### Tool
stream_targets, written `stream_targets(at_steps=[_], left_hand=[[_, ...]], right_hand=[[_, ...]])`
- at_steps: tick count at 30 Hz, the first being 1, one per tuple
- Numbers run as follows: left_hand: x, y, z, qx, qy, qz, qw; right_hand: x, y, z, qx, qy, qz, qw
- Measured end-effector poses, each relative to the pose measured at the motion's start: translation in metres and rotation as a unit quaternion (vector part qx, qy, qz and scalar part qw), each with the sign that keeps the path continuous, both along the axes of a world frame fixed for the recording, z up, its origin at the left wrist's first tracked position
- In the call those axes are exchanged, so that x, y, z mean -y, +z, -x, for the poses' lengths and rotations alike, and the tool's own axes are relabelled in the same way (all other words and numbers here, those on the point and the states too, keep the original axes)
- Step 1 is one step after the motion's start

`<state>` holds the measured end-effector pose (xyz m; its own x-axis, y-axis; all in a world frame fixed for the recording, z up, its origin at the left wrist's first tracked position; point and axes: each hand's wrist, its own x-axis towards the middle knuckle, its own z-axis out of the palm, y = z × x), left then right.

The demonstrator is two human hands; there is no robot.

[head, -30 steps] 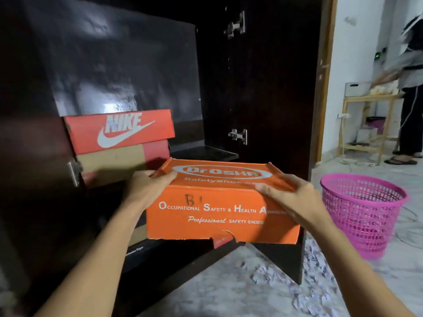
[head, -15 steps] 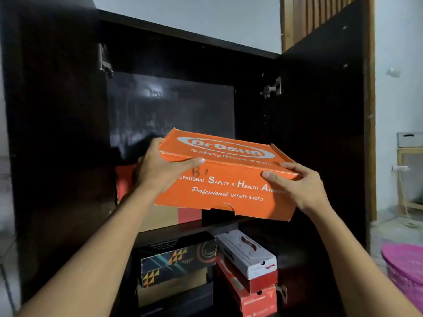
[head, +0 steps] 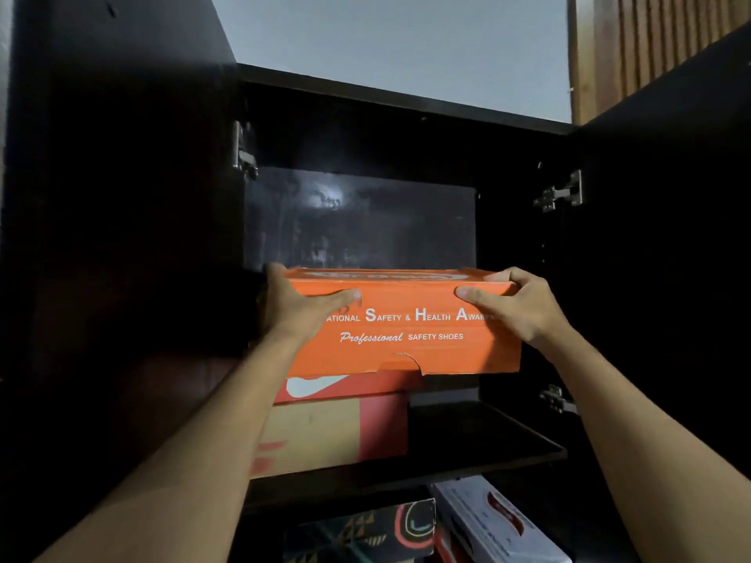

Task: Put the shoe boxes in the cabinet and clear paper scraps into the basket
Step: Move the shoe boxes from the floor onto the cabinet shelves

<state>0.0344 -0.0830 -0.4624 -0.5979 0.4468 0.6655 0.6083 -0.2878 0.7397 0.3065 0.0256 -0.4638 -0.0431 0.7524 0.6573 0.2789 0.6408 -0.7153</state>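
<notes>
Between left hand (head: 300, 314) and right hand (head: 524, 314): orange shoe box (head: 406, 331), gripped at both ends | under them: red shoe box (head: 345, 424) on cabinet shelf (head: 487, 444) | tip: keep level, set down squarely.

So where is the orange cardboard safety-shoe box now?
Head view, centre: the orange cardboard safety-shoe box is held at both ends by the left hand and right hand in the upper compartment of the dark cabinet, directly over the red swoosh-marked box.

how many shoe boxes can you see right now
4: orange box held up front, red Nike box under it on the shelf, dark patterned box and white box below that shelf. More may be hidden lower.
</notes>
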Motion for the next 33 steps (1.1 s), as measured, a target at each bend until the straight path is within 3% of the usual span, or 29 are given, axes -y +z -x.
stream_targets(at_steps=[3,6,11,13,19,22,29,33], left_hand=[[-0.022,-0.004,0.015,-0.003,0.048,-0.012,0.999],[-0.044,-0.019,0.019,-0.047,0.157,-0.002,0.986],[-0.079,-0.055,0.026,-0.300,0.289,0.050,0.908],[-0.086,-0.053,0.037,-0.345,0.300,0.085,0.885],[-0.107,-0.012,0.063,-0.254,0.231,0.208,0.916],[-0.113,-0.010,0.072,-0.229,0.189,0.271,0.916],[-0.117,-0.009,0.073,-0.215,0.158,0.288,0.920],[-0.113,-0.012,0.067,-0.204,0.150,0.287,0.924]], right_hand=[[-0.022,0.001,0.019,0.026,0.017,0.018,0.999],[-0.044,-0.002,0.046,0.038,0.006,0.031,0.999],[-0.071,-0.004,0.097,0.065,-0.072,0.038,0.995],[-0.079,-0.003,0.112,0.080,-0.096,0.047,0.991],[-0.096,0.000,0.142,0.163,-0.058,0.060,0.983],[-0.097,-0.010,0.165,0.261,-0.042,0.091,0.960],[-0.100,-0.009,0.161,0.320,-0.051,0.060,0.944],[-0.085,-0.014,0.131,0.293,-0.060,0.008,0.954]])
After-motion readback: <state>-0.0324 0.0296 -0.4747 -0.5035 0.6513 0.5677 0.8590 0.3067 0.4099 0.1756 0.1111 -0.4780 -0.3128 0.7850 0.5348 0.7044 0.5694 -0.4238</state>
